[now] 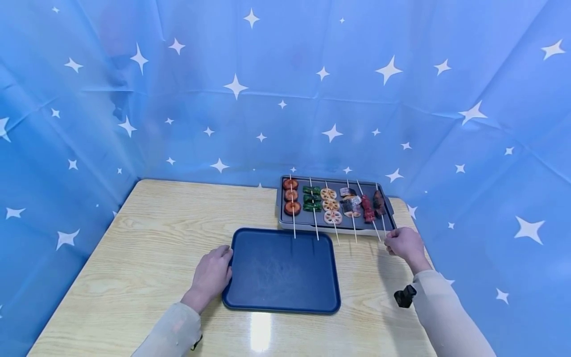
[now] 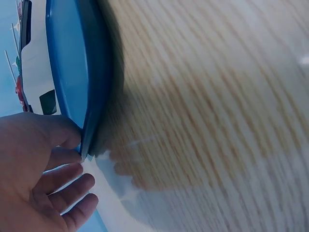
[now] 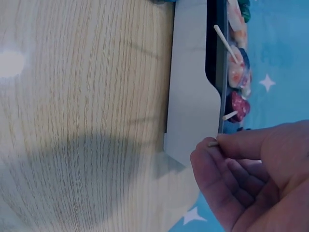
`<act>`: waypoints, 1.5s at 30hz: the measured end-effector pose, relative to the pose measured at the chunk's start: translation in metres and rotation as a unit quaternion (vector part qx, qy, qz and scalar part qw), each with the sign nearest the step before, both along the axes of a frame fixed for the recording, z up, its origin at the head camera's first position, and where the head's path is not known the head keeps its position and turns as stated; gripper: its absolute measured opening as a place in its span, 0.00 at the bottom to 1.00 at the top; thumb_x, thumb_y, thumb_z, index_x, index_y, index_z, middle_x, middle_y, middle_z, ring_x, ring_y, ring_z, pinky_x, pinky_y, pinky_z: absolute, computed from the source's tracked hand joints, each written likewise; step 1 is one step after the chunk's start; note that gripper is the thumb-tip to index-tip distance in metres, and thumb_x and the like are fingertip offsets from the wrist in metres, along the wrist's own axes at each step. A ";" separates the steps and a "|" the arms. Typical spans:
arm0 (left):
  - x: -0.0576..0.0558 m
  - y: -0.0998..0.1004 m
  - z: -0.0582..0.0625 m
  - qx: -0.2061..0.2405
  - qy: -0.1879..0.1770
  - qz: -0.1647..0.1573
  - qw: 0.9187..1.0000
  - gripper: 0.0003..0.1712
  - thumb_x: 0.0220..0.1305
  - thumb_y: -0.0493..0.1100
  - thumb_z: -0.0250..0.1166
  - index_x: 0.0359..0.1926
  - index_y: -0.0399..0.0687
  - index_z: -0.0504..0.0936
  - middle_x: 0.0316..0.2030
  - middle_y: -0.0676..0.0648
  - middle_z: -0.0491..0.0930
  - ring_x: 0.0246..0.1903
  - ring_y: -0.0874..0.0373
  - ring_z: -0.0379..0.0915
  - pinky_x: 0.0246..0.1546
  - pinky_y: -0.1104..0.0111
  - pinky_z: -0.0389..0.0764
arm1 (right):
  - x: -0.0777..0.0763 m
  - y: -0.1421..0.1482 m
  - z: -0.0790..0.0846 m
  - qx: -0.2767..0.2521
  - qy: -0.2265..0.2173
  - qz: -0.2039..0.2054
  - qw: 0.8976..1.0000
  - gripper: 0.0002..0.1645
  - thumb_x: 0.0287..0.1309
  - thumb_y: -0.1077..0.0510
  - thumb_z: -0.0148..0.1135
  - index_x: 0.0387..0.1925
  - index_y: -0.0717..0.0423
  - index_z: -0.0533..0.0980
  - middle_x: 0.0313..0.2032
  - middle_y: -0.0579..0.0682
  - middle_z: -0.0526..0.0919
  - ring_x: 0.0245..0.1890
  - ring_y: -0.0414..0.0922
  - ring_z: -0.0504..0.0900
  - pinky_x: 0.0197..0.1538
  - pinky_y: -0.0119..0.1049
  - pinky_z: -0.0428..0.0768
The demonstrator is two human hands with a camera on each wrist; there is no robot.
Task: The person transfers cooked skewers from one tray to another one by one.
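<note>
My right hand [image 1: 403, 244] pinches the stick end of the rightmost skewer, whose dark brown meat [image 1: 378, 203] lies on the grill plate [image 1: 334, 229]. In the right wrist view the stick's tip [image 3: 213, 144] shows between thumb and index finger. Beside it lies a skewer of red meat [image 1: 368, 208]. My left hand [image 1: 211, 271] holds the left rim of a flat blue tray [image 1: 281, 272], with thumb and index finger on the edge in the left wrist view and the other fingers loosely bent. Nothing lies on the tray.
More skewers lie across the grill plate: fish pieces [image 1: 351, 205], lotus root slices [image 1: 331, 205], green pepper [image 1: 312, 200] and round brown slices [image 1: 292, 195]. Their sticks overhang its front edge, some above the tray. A blue star-patterned curtain [image 1: 285, 124] stands behind the wooden table [image 1: 178, 213].
</note>
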State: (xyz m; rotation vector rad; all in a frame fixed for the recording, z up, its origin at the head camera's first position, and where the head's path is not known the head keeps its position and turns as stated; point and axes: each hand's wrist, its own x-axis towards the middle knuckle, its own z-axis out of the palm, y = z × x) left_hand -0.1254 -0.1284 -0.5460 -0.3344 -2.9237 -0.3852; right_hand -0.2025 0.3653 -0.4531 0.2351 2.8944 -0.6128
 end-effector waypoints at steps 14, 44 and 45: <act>0.000 0.000 -0.001 -0.022 0.005 -0.016 1.000 0.24 0.54 0.40 0.68 0.53 0.34 0.81 0.53 0.39 0.81 0.53 0.44 0.78 0.57 0.53 0.78 | 0.010 -0.009 0.003 -0.152 -0.021 -0.018 0.988 0.14 0.64 0.61 0.54 0.39 0.71 0.78 0.26 0.51 0.85 0.25 0.38 0.84 0.35 0.35 0.88; -0.001 0.002 0.005 -0.016 0.005 -0.024 1.000 0.25 0.54 0.38 0.68 0.54 0.31 0.80 0.53 0.37 0.81 0.53 0.43 0.78 0.58 0.53 0.78 | 0.032 -0.039 0.021 -0.367 -0.059 0.023 0.928 0.14 0.65 0.67 0.49 0.48 0.75 0.68 0.34 0.48 0.84 0.34 0.37 0.86 0.43 0.33 0.88; -0.001 0.002 0.004 -0.016 0.006 -0.024 1.000 0.25 0.54 0.38 0.68 0.54 0.31 0.80 0.53 0.37 0.81 0.53 0.43 0.78 0.58 0.53 0.78 | 0.033 -0.041 0.021 -0.370 -0.059 0.027 0.927 0.14 0.65 0.67 0.49 0.49 0.75 0.68 0.35 0.50 0.84 0.34 0.37 0.86 0.43 0.33 0.88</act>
